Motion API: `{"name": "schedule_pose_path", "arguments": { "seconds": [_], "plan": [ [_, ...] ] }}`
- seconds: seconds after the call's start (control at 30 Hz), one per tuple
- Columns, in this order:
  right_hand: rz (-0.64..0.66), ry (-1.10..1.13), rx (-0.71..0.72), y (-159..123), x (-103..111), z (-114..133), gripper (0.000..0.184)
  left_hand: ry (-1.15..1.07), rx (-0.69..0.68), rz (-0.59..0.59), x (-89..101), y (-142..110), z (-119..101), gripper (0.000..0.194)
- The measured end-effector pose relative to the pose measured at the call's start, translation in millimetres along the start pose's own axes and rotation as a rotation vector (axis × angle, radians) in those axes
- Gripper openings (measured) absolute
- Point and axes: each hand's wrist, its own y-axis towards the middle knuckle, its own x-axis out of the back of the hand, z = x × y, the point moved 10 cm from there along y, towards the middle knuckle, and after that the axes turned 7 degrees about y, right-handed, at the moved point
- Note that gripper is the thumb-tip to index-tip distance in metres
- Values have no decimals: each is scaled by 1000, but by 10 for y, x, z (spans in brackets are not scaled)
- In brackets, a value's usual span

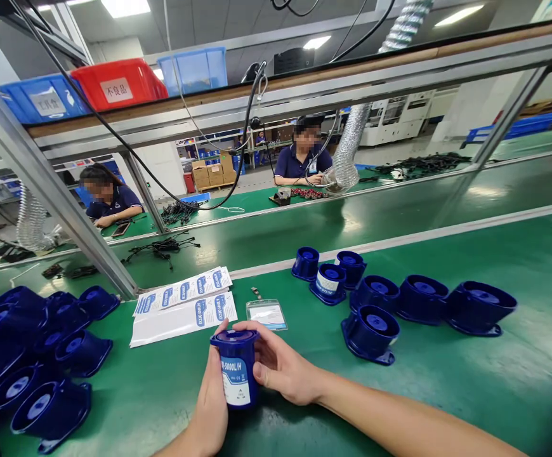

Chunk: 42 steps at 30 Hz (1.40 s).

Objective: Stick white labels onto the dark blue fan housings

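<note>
Between my two hands stands a blue plastic housing (238, 350), held upright near the front of the green table. A blue and white label (235, 384) reading "5000L/H" is on its near side. My left hand (210, 401) presses flat along its left side, the fingers partly hidden behind. My right hand (285, 371) wraps its right side, thumb near the label's edge and fingers over the rim. Just beyond lie sheets of similar labels (181, 320), some spaces on them bare. Beside the sheets is a clear badge holder (266, 315) with a clip.
Many blue housings (50, 412) crowd the left; several more (374, 333) stand at the right, at least one labelled. A metal frame post (66, 171) rises at left, carrying a shelf with a red bin (118, 82) and blue bins. Two people (302, 155) sit across the bench.
</note>
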Motion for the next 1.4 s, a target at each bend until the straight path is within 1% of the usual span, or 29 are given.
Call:
{"name": "schedule_pose_path", "arguments": {
  "seconds": [0.17, 0.33, 0.47, 0.53, 0.67, 0.77, 0.87, 1.03, 1.1, 1.17, 1.23, 1.27, 1.3, 1.33, 1.37, 1.4],
  "plan": [
    [-61, -50, 8, -3, 9, -9, 66, 147, -104, -42, 13, -24, -72, 81],
    [-163, -145, -22, -23, 52, -52, 65, 286, -190, -70, 18, -5, -155, 82],
    [-270, -221, -59, -48, 107, -118, 64, 343, -233, -15, -66, 17, -202, 76],
    [-295, -233, -77, -51, 118, -140, 64, 344, -257, 10, -101, 18, -236, 70],
    [-303, -243, -68, -46, 137, -115, 63, 377, -297, 52, -144, -4, -312, 62],
    [-300, -229, -43, -41, 176, -88, 62, 425, -266, 84, -161, -14, -285, 62],
    [-294, -165, -9, -27, 229, -65, 63, 486, -249, 116, -182, -20, -212, 68],
    [-269, -37, 9, 35, 346, -21, 67, 656, -377, 139, -193, -80, -212, 75],
    [-244, 42, -9, 62, 367, -17, 68, 689, -385, 154, -174, -85, -218, 86],
    [-209, 105, -43, 77, 341, -31, 68, 616, -355, 84, -57, -43, -250, 103],
    [-156, 127, -74, 74, 266, -52, 69, 471, -345, -21, 86, 11, -311, 122],
    [-124, 122, -86, 66, 218, -65, 70, 399, -353, -42, 120, 37, -337, 128],
    [-96, 107, -101, 53, 178, -84, 72, 335, -366, -33, 121, 63, -359, 130],
    [-85, 75, -112, 35, 165, -101, 74, 280, -380, -9, 104, 86, -376, 126],
    [-101, 6, -113, 15, 193, -107, 74, 236, -387, 3, 98, 108, -387, 119],
    [-136, -111, -93, -5, 255, -86, 75, 207, -387, -1, 109, 128, -392, 109]
  ]
}}
